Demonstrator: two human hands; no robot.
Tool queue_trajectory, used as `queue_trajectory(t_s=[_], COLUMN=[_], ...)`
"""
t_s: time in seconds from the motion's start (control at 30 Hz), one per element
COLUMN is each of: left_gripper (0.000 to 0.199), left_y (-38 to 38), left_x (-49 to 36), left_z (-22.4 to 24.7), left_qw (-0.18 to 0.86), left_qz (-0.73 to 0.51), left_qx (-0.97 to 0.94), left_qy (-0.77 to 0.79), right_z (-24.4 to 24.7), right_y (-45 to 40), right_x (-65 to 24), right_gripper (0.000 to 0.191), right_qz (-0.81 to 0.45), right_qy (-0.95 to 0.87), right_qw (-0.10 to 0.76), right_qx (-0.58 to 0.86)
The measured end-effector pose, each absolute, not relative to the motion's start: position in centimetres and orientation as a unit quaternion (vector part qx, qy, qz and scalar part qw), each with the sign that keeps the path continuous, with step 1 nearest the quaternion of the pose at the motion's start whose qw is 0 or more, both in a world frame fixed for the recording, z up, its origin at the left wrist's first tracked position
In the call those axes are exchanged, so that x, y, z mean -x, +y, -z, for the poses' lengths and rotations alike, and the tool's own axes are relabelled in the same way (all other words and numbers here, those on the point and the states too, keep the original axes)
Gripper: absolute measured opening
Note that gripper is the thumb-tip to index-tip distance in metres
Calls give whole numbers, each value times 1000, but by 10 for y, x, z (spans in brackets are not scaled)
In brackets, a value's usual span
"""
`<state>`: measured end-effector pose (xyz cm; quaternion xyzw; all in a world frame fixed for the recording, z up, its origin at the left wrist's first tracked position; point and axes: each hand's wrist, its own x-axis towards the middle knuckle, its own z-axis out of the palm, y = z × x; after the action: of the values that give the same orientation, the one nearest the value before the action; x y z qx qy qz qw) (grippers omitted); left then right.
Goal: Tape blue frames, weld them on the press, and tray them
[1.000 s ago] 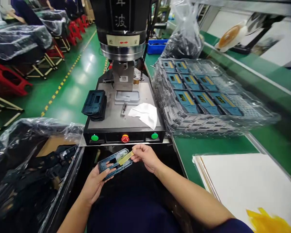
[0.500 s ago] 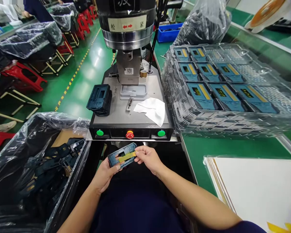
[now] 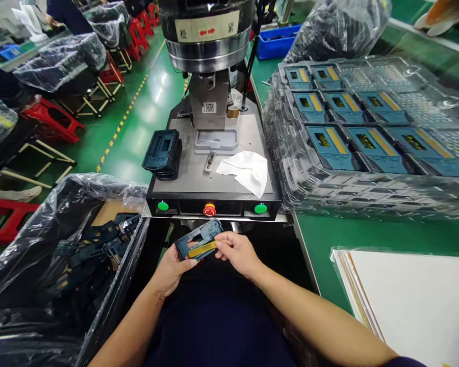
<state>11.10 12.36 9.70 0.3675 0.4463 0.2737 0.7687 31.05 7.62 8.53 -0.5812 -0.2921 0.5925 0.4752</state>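
Observation:
A dark blue-grey plastic housing [image 3: 210,229] with a rectangular window is tilted in front of the press. My left hand [image 3: 175,270] grips its left end, thumb along the near edge and fingers behind, partly visible through the window. A yellow adhesive strip [image 3: 202,249] lies along the housing's near side. My right hand [image 3: 235,252] pinches the strip's right end between thumb and fingertips. Just beyond my hands, the press bed [image 3: 199,186] carries a stack of similar housings [image 3: 161,153] at its left and a white cloth [image 3: 247,171] at its right.
Clear blister trays [image 3: 302,188] holding several housings are stacked at right. A plastic-lined bin [image 3: 67,188] with dark parts stands at left. The press front has green buttons [image 3: 162,206] and a red stop button [image 3: 209,209]. White sheets [image 3: 413,290] lie at lower right.
The whole scene has shifted slightly right in view as the camera turned. The yellow strip now sits closer along the housing's near edge; both hands keep their holds.

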Motion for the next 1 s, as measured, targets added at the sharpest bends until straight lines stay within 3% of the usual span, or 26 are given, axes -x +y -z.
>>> queue_trajectory(t_s=[0.27,0.63,0.87,1.0], left_gripper=[55,56,56,57], left_y=[121,123,124,124], left_x=[-115,-127,-125,-123], left_z=[-94,-98,-93,-93], left_qw=[772,745,737,737], left_qz=[-277,-269,-289,-279], left_qx=[-363,-348,-321,-318], left_qy=[442,503,520,527], right_z=[-88,-84,-81,-80], right_y=[73,67,70,73], right_x=[-311,-312,-317,-326], right_gripper=[26,19,13,25], right_qz=[-576,-437,-268,-207], right_qy=[-347,-504,-500,-528], right_qw=[460,423,514,534], right_qx=[580,613,643,627])
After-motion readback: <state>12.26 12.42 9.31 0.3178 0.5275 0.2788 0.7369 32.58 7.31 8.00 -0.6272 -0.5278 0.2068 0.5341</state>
